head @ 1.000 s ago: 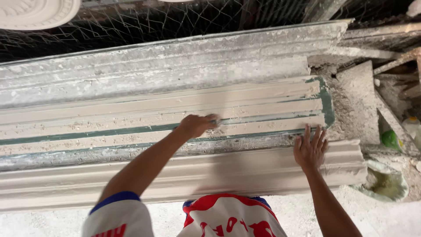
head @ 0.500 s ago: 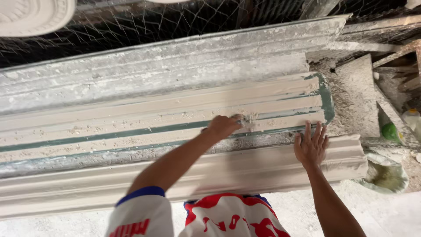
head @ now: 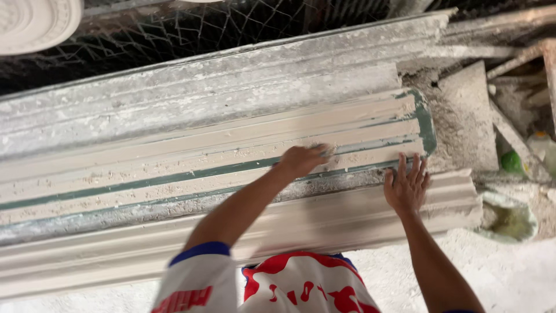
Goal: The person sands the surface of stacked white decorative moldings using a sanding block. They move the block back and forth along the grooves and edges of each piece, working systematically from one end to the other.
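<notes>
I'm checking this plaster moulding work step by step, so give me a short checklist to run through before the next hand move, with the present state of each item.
1. Left hand on the wet cream plaster in the long green-edged moulding form: ok, it presses on the ribbed surface.
2. What the left hand holds: cannot tell, the fingers are blurred.
3. Right hand bracing: ok, it lies flat, fingers spread, on the form's near edge by the pale finished cornice length.
4. Plaster reaching the form's right end: ok, it runs up to the green end.
5. Surface evenness: not ok, rough patches show along the lower rib.
6. Greenish bowl of mix nearby: ok, it sits right of the cornice.
</notes>
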